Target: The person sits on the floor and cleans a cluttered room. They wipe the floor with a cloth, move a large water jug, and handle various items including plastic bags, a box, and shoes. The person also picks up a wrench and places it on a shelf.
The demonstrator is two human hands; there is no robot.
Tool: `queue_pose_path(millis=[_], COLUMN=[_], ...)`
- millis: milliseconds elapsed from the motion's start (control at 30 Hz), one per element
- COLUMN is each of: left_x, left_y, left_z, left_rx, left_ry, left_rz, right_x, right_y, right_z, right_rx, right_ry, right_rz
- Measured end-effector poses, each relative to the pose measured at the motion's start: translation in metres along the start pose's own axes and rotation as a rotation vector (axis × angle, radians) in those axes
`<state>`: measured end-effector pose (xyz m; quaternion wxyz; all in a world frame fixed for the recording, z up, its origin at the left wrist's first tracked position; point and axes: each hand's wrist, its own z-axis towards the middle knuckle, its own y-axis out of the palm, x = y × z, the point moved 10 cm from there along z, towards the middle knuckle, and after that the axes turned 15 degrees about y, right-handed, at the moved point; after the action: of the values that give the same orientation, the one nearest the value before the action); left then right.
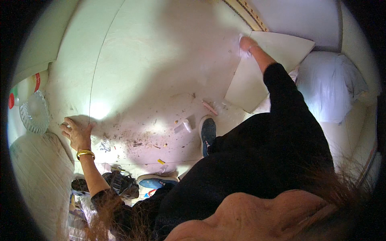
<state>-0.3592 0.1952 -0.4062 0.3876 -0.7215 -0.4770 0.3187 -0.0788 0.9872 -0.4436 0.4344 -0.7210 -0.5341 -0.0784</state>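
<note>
My right hand (pixel 248 44) is far forward on the right, pressing a white cloth or tissue (pixel 241 51) against the pale floor. The cloth lies beside the edge of a flat white board (pixel 273 55). On the left, my left hand (pixel 77 132) rests on the floor with fingers apart, holding nothing. A gold-coloured bangle (pixel 86 154) circles that wrist. Between my hands, the tiled floor (pixel 132 72) carries scattered dark debris (pixel 138 145), a small white cylinder (pixel 187 125), a pink strip (pixel 209 107) and a yellow scrap (pixel 161 161).
A ridged clear glass dish (pixel 34 113) stands at left, above a plastic-wrapped object (pixel 42 183). On the right sits a bulging pale plastic bag (pixel 324 86). My blue shoes (pixel 208 132) are on the floor, with a dark bundle (pixel 122 183) near the left one.
</note>
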Motion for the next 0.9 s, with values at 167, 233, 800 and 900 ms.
queue_pose_path(millis=[167, 233, 800, 900], left_x=[0.001, 0.002, 0.012, 0.010], left_y=[0.001, -0.002, -0.017, -0.013], left_z=[-0.001, -0.001, -0.002, -0.001], left_rx=[-0.004, 0.007, 0.089, 0.075], left_ry=[0.010, 0.025, 0.080, 0.076], left_rz=[0.025, 0.044, 0.018, 0.031], right_x=[0.016, 0.039, -0.026, 0.028], right_y=[-0.029, -0.062, -0.029, -0.054], right_z=[-0.048, -0.032, -0.101, -0.029], right_rx=[0.152, 0.322, 0.263, 0.343], right_ry=[0.020, 0.163, 0.017, 0.304], right_rz=[0.175, 0.241, 0.132, 0.230])
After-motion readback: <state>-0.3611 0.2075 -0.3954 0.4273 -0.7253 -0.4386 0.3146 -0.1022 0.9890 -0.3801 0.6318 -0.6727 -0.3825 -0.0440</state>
